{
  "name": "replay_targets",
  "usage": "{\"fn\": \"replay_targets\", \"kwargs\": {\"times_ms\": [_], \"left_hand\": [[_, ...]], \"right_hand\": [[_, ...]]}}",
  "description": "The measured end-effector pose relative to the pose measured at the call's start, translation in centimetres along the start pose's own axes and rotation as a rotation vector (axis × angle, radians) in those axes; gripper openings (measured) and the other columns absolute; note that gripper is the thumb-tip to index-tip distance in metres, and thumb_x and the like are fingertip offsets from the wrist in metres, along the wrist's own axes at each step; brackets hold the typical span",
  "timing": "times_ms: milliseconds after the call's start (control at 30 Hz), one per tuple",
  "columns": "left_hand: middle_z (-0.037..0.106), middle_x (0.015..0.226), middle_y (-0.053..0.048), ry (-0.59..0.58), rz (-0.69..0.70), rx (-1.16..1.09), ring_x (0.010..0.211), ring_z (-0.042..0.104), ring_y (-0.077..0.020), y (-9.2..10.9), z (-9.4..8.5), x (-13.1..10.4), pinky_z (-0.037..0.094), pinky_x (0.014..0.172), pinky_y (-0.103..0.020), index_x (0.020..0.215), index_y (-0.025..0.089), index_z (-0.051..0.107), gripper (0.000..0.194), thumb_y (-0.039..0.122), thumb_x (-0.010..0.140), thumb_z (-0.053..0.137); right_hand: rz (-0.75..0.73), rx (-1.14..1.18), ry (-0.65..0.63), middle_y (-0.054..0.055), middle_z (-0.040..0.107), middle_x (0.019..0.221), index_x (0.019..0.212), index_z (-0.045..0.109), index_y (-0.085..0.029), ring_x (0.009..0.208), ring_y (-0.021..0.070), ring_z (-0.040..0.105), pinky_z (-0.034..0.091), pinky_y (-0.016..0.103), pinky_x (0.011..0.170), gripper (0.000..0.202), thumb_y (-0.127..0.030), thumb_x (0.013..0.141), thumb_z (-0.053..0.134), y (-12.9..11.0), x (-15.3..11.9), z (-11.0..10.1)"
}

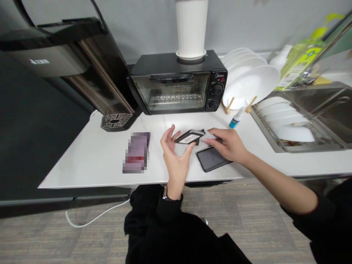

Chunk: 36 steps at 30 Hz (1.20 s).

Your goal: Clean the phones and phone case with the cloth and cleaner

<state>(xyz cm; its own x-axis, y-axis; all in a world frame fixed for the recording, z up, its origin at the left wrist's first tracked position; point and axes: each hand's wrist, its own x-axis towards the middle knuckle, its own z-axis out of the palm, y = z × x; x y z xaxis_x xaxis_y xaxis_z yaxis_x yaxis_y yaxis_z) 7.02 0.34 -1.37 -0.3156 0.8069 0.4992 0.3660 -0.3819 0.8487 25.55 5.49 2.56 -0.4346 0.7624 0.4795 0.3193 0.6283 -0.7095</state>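
My left hand [176,154] holds a small dark-edged device [189,137] with a pale face, tilted above the white counter [93,157]. Its thumb presses the lower edge and the fingers are behind the left end. Close to the device's right end, my right hand [227,143] pinches a greyish piece [209,137], perhaps a cloth, too blurred to name surely. Below the right hand, a black phone-like slab [211,159] lies flat, partly covered by that hand. A pixelated purple item [136,153] rests on the counter to the left.
Behind the hands stands a black toaster oven [170,93] with a white pot [191,27] on top. A coffee machine [117,121] is at left. To the right are a small spray bottle [235,119], racked white plates [247,86], a green soap bottle [302,62] and a sink [330,143] with bowls.
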Motion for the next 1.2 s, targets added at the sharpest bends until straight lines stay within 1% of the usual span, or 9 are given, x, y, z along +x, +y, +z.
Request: {"fn": "replay_targets", "kwargs": {"times_ms": [100, 200, 533, 700, 833, 933, 1033, 1133, 1200], "left_hand": [[0.061, 0.146, -0.013, -0.252, -0.148, -0.122, 0.123, 0.069, -0.0222, 0.3, 1.3, 0.1, 0.06, 0.101, -0.035, 0.146, 0.026, 0.04, 0.057, 0.029, 0.097, 0.067], [0.074, 0.111, -0.007, -0.421, -0.321, -0.125, 0.091, 0.076, -0.0192, 0.1, 1.6, -0.6, 0.066, 0.073, -0.028, 0.14, 0.023, 0.049, 0.042, 0.037, 0.102, 0.057], [0.07, 0.083, -0.002, -0.414, -0.267, 0.124, 0.069, 0.063, -0.0165, 0.8, -1.0, 0.3, 0.056, 0.072, -0.03, 0.145, 0.021, 0.055, 0.05, 0.044, 0.101, 0.056], [0.05, 0.062, 0.008, -0.482, -0.237, 0.192, 0.053, 0.044, -0.0137, 2.1, -2.7, 0.9, 0.04, 0.055, -0.026, 0.165, 0.029, 0.027, 0.074, 0.046, 0.101, 0.057], [0.056, 0.065, 0.007, -0.505, -0.271, 0.117, 0.054, 0.046, -0.0139, 1.7, -3.3, 2.1, 0.043, 0.058, -0.028, 0.164, 0.032, 0.03, 0.075, 0.047, 0.098, 0.061], [0.07, 0.086, 0.0, -0.34, -0.318, 0.061, 0.074, 0.064, -0.0186, 0.5, -2.0, 2.9, 0.054, 0.077, -0.035, 0.16, 0.028, 0.038, 0.082, 0.05, 0.09, 0.072], [0.064, 0.14, -0.012, -0.17, -0.385, -0.207, 0.132, 0.058, -0.0273, 0.0, -0.2, 2.8, 0.048, 0.109, -0.043, 0.156, 0.026, 0.042, 0.087, 0.06, 0.083, 0.076], [0.067, 0.139, -0.014, -0.278, -0.771, -0.809, 0.139, 0.056, -0.0295, 0.8, 0.5, 2.4, 0.047, 0.114, -0.047, 0.141, 0.02, 0.058, 0.078, 0.079, 0.096, 0.035], [0.072, 0.13, -0.017, -0.348, -1.01, -1.076, 0.137, 0.059, -0.0293, 1.4, 0.3, 2.2, 0.047, 0.117, -0.045, 0.135, 0.01, 0.062, 0.077, 0.072, 0.1, 0.033]], "right_hand": [[0.278, 0.355, 0.324, -0.004, 0.052, 0.063, 0.078, 0.058, -0.024, 0.057, 0.0137, 0.046, 0.037, 0.028, 0.054, 0.038, -0.058, 0.091, 0.068, 0.3, 0.3, 2.9], [0.361, 0.477, 0.453, -0.004, 0.051, 0.064, 0.079, 0.054, -0.024, 0.058, 0.0141, 0.045, 0.036, 0.027, 0.053, 0.038, -0.058, 0.096, 0.056, 1.2, 0.6, 5.4], [0.439, 0.792, 0.439, -0.003, 0.062, 0.062, 0.081, 0.066, -0.024, 0.053, 0.0132, 0.051, 0.042, 0.025, 0.049, 0.03, -0.052, 0.081, 0.075, 0.4, 0.8, 5.7], [0.42, 0.829, 0.465, -0.004, 0.068, 0.066, 0.08, 0.067, -0.024, 0.058, 0.013, 0.059, 0.05, 0.025, 0.057, 0.027, -0.046, 0.074, 0.082, 0.8, 1.4, 4.3], [0.37, 0.753, 0.491, -0.001, 0.072, 0.07, 0.08, 0.068, -0.023, 0.063, 0.0162, 0.064, 0.055, 0.029, 0.062, 0.029, -0.049, 0.078, 0.08, 1.6, 2.0, 3.6], [0.327, 0.676, 0.526, -0.001, 0.073, 0.072, 0.08, 0.07, -0.024, 0.066, 0.0175, 0.066, 0.057, 0.031, 0.064, 0.027, -0.049, 0.081, 0.08, 1.2, 1.4, 3.6], [0.158, 0.482, 0.507, 0.0, 0.079, 0.085, 0.087, 0.075, -0.026, 0.083, 0.0196, 0.073, 0.061, 0.034, 0.081, 0.015, -0.041, 0.088, 0.077, 0.3, 0.3, 3.6], [-0.284, 0.124, 0.186, 0.004, 0.08, 0.116, 0.111, 0.077, -0.025, 0.115, 0.0228, 0.074, 0.059, 0.04, 0.103, 0.019, -0.031, 0.1, 0.062, -0.2, -0.7, 4.0], [-0.478, -0.054, -0.054, 0.008, 0.072, 0.137, 0.135, 0.068, -0.022, 0.135, 0.0234, 0.064, 0.053, 0.044, 0.115, 0.036, -0.037, 0.105, 0.054, -0.2, -0.9, 4.6]]}}
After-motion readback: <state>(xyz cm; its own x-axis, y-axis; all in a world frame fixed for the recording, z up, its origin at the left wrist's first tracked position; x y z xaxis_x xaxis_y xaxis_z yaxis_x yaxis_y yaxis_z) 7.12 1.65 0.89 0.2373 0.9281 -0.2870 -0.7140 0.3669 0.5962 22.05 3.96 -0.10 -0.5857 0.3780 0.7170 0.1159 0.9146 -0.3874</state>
